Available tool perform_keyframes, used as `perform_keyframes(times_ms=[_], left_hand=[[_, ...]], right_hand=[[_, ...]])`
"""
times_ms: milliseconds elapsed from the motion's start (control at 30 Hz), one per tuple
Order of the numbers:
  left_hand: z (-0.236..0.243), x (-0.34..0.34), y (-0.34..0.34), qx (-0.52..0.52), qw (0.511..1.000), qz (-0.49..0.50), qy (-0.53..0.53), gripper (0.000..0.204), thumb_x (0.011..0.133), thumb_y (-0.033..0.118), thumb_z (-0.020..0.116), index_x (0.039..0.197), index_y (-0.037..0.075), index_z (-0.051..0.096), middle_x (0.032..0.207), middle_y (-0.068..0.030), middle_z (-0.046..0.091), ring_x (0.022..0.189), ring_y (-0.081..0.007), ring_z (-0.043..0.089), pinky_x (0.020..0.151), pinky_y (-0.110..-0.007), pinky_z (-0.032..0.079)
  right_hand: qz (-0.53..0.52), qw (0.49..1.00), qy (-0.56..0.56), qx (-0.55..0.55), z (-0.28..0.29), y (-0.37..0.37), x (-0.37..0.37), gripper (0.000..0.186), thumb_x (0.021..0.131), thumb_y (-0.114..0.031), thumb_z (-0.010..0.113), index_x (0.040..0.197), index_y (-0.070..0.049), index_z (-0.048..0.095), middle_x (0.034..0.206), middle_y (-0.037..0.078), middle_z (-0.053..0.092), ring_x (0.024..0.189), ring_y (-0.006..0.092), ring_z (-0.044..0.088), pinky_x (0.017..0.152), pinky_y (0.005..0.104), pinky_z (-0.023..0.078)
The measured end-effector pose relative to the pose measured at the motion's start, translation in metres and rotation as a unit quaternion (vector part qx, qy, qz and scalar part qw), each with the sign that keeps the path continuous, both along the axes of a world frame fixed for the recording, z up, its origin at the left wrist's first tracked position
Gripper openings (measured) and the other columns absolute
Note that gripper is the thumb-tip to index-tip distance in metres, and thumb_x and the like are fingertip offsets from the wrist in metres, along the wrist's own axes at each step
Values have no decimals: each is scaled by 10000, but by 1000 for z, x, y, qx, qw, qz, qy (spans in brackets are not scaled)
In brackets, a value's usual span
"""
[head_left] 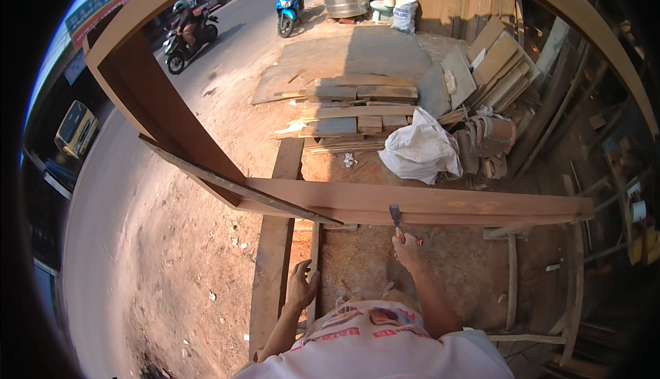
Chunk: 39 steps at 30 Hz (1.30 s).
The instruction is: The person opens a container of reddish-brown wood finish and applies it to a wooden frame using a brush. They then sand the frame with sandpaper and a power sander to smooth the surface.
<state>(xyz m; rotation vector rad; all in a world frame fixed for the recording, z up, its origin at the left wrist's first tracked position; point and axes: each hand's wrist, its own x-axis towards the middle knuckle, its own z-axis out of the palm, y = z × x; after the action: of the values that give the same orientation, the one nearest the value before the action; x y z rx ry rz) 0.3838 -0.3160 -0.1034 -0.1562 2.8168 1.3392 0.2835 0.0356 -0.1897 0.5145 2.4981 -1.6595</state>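
Observation:
My right hand [408, 252] is closed around the handle of a putty knife [395, 217]. Its dark blade points away from me and lies against the lower board of a large brown wooden frame [440, 200]. This board runs crosswise in front of me, and the frame's left side rises toward the upper left. A thin dark strip of wood [234, 185] leans slantwise across the frame's lower left corner. Below that strip, near a long plank, my left hand [301, 285] hangs with its fingers apart and nothing in it.
Beyond the frame lie stacked boards [364, 111] and a white sack [421, 146]. Wood panels [505, 62] lean at the right. A long plank [275, 262] lies left of me. On the road are a person on a motorbike [187, 35] and a blue scooter [290, 9].

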Motion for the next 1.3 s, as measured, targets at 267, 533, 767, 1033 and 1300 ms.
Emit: perform_keyframes(times_ms=[267,533,767,1033,1300], left_hand=[[-30,18,28,-80,979,-62,-175,561,919,390,701,1321,7,620,1285,-267,649,1231,-427,607,1045,-477,489],[-54,18,91,-59,981,-109,-150,492,936,329,695,1275,-24,645,1174,-258,710,1128,-385,684,978,-440,531],[-52,6,127,-28,966,-164,-199,508,951,341,682,1281,-43,644,1198,-257,711,1148,-360,691,966,-425,550],[-68,13,84,-37,940,-185,-285,579,942,395,680,1297,-59,628,1215,-269,704,1162,-361,690,989,-439,542],[-33,-54,124,5,949,-228,-216,545,991,371,640,1315,-66,605,1250,-267,688,1185,-363,677,992,-425,537]], right_hand=[[-385,881,13,-274,24,138,11,452,1054,-513,541,907,-86,558,625,-64,335,459,75,344,413,283,340],[-69,969,182,152,45,148,1,432,1086,-342,477,1119,86,526,802,234,555,749,427,569,693,507,471],[63,983,73,156,14,80,-1,304,1057,-232,503,1156,54,531,918,304,617,823,466,653,692,523,556],[-206,974,30,87,56,184,16,487,1090,-378,467,1222,87,524,902,261,621,807,412,646,662,507,482],[-7,984,-12,178,35,74,-31,537,1079,-412,449,1214,102,533,918,372,661,908,497,687,721,588,530]])
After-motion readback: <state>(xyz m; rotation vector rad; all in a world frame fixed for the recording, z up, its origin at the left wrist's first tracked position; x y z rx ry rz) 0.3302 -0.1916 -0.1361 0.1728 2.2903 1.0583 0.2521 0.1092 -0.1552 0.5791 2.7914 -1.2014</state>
